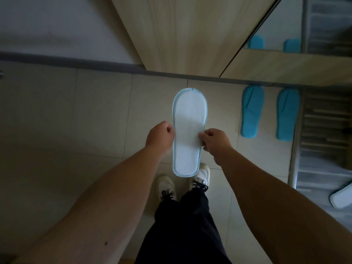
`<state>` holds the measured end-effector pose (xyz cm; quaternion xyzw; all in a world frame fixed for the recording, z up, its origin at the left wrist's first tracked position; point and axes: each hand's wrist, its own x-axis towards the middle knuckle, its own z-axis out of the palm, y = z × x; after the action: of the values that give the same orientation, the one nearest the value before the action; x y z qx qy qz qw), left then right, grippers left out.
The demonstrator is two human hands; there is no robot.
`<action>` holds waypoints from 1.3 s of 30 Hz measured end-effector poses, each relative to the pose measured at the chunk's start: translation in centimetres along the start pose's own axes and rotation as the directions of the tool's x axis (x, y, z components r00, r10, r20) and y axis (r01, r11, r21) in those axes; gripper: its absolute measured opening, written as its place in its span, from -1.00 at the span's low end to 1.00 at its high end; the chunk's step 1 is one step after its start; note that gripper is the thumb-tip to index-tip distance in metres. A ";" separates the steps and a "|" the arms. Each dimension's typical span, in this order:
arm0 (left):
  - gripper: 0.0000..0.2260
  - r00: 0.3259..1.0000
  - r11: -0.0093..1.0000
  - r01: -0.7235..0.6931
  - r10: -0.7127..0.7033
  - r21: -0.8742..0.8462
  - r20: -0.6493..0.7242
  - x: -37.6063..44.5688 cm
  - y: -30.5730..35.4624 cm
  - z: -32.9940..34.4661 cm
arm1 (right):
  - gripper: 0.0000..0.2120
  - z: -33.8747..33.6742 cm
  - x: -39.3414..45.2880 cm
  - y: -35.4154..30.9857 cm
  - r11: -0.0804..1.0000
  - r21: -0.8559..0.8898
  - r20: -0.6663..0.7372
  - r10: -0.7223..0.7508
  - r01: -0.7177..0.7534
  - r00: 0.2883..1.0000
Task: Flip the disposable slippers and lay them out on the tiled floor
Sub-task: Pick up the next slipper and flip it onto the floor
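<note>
A disposable slipper (188, 119) hangs in the air in front of me, its white sole facing up and its blue stitched rim all around. My left hand (161, 135) pinches its left edge and my right hand (216, 142) pinches its right edge, both near the middle. Two blue slippers, one (251, 113) beside the other (287, 113), lie upper side up on the tiled floor (99, 111) at the right. Another slipper (342, 196) with its white sole up lies at the far right edge, partly cut off.
A wooden wardrobe (182, 35) stands ahead, with a mirror (276, 25) that reflects the two blue slippers. A striped mat (323, 130) covers the floor on the right. My white shoes (166, 184) and dark trousers show below the held slipper.
</note>
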<state>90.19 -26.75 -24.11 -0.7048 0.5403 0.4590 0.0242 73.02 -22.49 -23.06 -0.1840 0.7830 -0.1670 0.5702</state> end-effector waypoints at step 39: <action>-0.80 0.976 0.789 0.194 -0.097 -0.582 0.194 9.2 -1.8 0.9 | -0.69 5.4 10.8 -3.0 0.994 -0.043 -0.111 -0.102 0.098 0.989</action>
<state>90.98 -32.30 -31.66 -0.6787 0.3084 0.6553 -0.1223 75.42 -30.52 -32.20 -0.2240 0.8069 -0.1906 0.5122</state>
